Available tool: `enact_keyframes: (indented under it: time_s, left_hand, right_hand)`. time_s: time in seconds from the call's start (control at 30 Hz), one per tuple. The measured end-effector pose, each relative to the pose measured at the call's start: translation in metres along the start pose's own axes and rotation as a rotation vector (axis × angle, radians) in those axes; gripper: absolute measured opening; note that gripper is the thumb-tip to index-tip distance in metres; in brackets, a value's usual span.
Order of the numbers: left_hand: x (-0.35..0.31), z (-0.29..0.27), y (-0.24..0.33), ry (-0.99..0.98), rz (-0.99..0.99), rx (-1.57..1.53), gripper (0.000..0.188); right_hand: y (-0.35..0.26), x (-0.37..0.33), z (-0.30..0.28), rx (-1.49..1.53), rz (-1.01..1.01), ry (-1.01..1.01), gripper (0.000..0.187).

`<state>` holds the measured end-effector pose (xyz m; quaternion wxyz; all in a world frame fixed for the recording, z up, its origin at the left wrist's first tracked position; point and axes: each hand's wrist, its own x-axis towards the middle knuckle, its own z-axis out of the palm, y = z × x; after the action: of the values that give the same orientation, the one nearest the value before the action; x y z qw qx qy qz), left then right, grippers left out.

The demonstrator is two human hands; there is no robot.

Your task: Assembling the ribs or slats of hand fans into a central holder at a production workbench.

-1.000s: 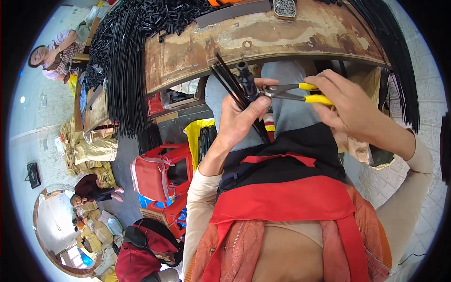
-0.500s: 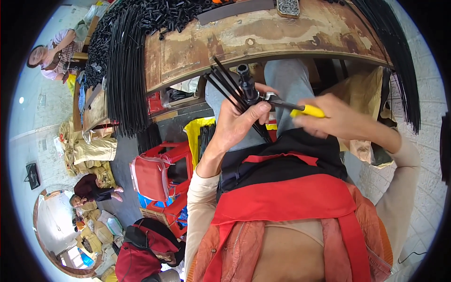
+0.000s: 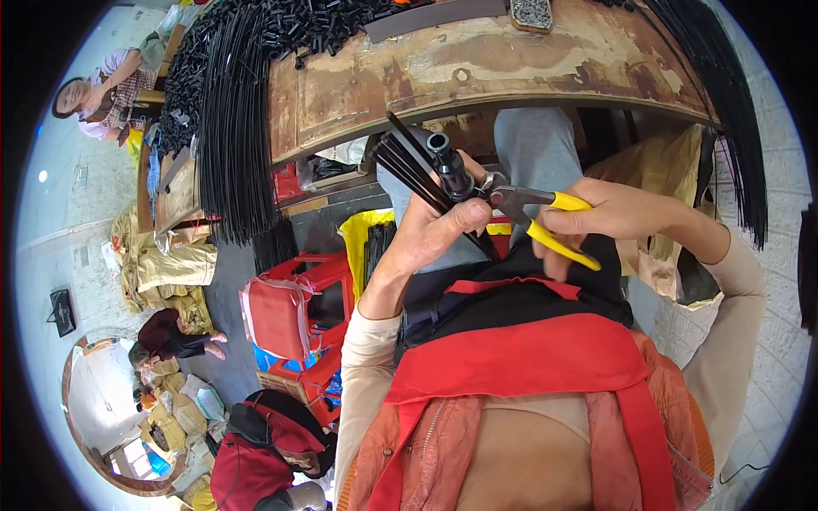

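Note:
My left hand (image 3: 433, 234) is closed round several thin black rods (image 3: 407, 170) and a black tubular fitting (image 3: 453, 170), whose hollow end points up and away. My right hand (image 3: 609, 211) grips pliers (image 3: 518, 200) with yellow handles. The handles are spread wide, one in the palm and the lower one by the fingertips. Just beside the fitting's lower end are the jaws, next to a small shiny metal piece near my left thumb. Whether the jaws touch that piece is hard to tell.
A worn wooden table (image 3: 341, 106) lies ahead, with a heap of short black tubes (image 3: 324, 30) and a metal tin (image 3: 532, 15) on it. Bundles of black rods (image 3: 234, 128) hang over its edge. Red stools (image 3: 281, 311) stand at my left; other people (image 3: 170, 341) sit farther off.
The plier handles have gone from squeezed together to spread apart, and the fingers of my right hand have opened with them. My left hand keeps its hold on the rods and fitting.

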<state>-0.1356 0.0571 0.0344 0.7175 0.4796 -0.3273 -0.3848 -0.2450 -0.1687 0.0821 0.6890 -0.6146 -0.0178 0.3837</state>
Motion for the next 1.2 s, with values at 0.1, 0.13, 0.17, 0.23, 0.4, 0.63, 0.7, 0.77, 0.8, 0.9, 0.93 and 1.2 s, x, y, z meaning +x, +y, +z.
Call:
enact_keyframes:
  time_s: [0.1, 0.13, 0.17, 0.23, 0.4, 0.63, 0.7, 0.77, 0.8, 0.9, 0.93, 1.2]
  left_hand:
    - [0.005, -0.003, 0.0, -0.014, -0.015, -0.007, 0.043]
    - [0.006, -0.003, 0.0, -0.019, -0.019, 0.0, 0.043]
    - [0.007, -0.003, 0.0, -0.023, -0.022, 0.007, 0.044]
    - [0.004, 0.0, 0.003, 0.001, -0.073, -0.005, 0.034]
    - [-0.001, -0.006, 0.007, -0.045, -0.184, 0.07, 0.039]
    - [0.056, -0.033, -0.024, 0.32, -0.069, -0.134, 0.048]
    - [0.061, -0.041, -0.03, 0.254, -0.069, -0.153, 0.045]
    - [0.063, -0.045, -0.032, 0.208, -0.065, -0.165, 0.043]
    - [0.065, -0.045, -0.032, 0.213, -0.075, -0.173, 0.041]
    - [0.07, -0.042, -0.03, 0.253, -0.082, -0.12, 0.046]
    - [0.069, -0.043, -0.029, 0.255, -0.084, -0.152, 0.04]
    - [0.048, -0.026, -0.019, 0.212, -0.023, -0.141, 0.035]
  right_hand:
    - [0.003, 0.005, 0.001, 0.092, 0.128, -0.041, 0.052]
    - [0.005, 0.007, 0.0, 0.144, 0.167, -0.04, 0.053]
    - [0.004, 0.006, -0.004, 0.144, 0.169, -0.037, 0.053]
    - [-0.002, -0.001, -0.014, 0.4, 0.248, -0.277, 0.048]
    - [-0.006, 0.004, -0.022, 0.289, 0.346, -0.375, 0.05]
    - [-0.015, 0.046, -0.136, -1.073, -0.529, 0.891, 0.024]
    - [-0.023, 0.048, -0.179, -1.339, -0.538, 1.064, 0.021]
    - [-0.03, 0.055, -0.212, -1.474, -0.476, 1.08, 0.023]
    - [-0.03, 0.058, -0.223, -1.597, -0.413, 1.093, 0.025]
    - [-0.029, 0.067, -0.242, -1.659, -0.324, 1.056, 0.026]
    - [-0.03, 0.068, -0.244, -1.661, -0.327, 1.051, 0.026]
    - [-0.049, 0.065, -0.246, -1.153, -0.191, 1.13, 0.014]
